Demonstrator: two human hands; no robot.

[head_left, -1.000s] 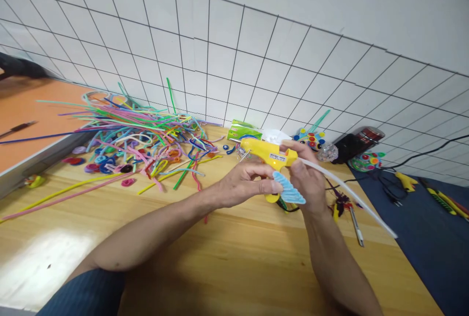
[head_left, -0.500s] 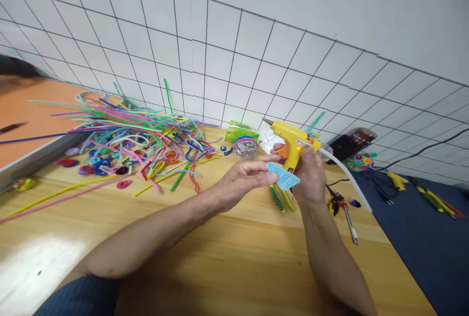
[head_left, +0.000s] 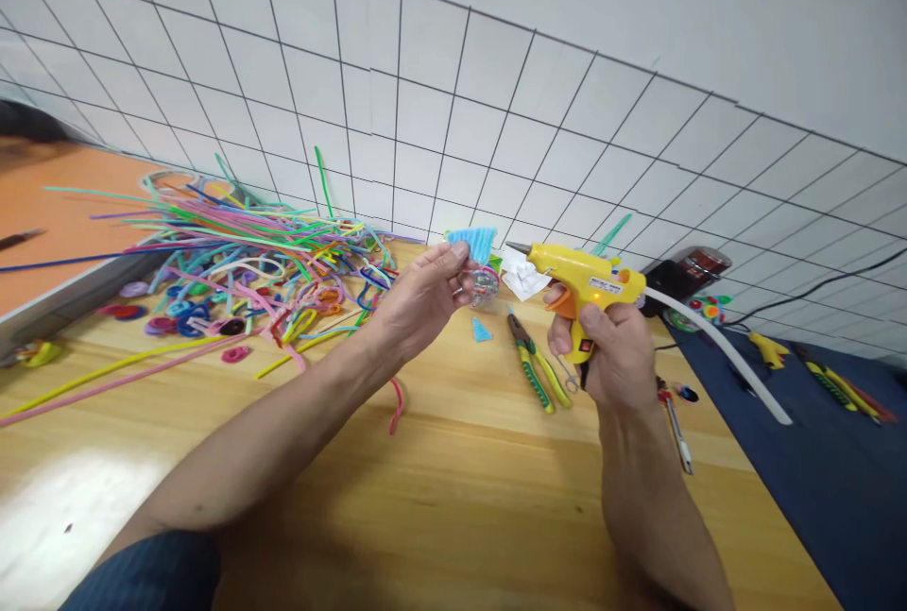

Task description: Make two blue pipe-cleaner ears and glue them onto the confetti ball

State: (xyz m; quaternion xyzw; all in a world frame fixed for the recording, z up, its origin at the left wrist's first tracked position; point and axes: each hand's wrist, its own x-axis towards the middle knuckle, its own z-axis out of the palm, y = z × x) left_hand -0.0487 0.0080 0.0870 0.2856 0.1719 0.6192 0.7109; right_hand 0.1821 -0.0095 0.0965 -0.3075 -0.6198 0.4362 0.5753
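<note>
Between the thumb and fingers of my left hand [head_left: 432,285] is a light blue ribbed, fuzzy piece [head_left: 476,244], held up near the wall. My right hand [head_left: 616,347] is wrapped round the handle of a yellow hot glue gun [head_left: 585,279], its fingers by the orange trigger. The nozzle points left, close to the blue piece but apart from it. A long white glue stick [head_left: 723,332] sticks out of the gun's back. On the table below lie a small light blue triangular piece [head_left: 482,330] and green-and-yellow pliers [head_left: 533,365].
Pipe cleaners [head_left: 269,243] and plastic rings [head_left: 177,309] are heaped at the left. Behind the hands lies white crumpled paper [head_left: 522,273]. A utility knife [head_left: 678,436] rests at the right, beside a dark blue mat [head_left: 814,460]. A white gridded wall [head_left: 425,120] closes off the back.
My left hand has moved left and up with the blue piece, away from the glue gun. My right hand has shifted right and levelled the gun. The small triangle and pliers are now uncovered.
</note>
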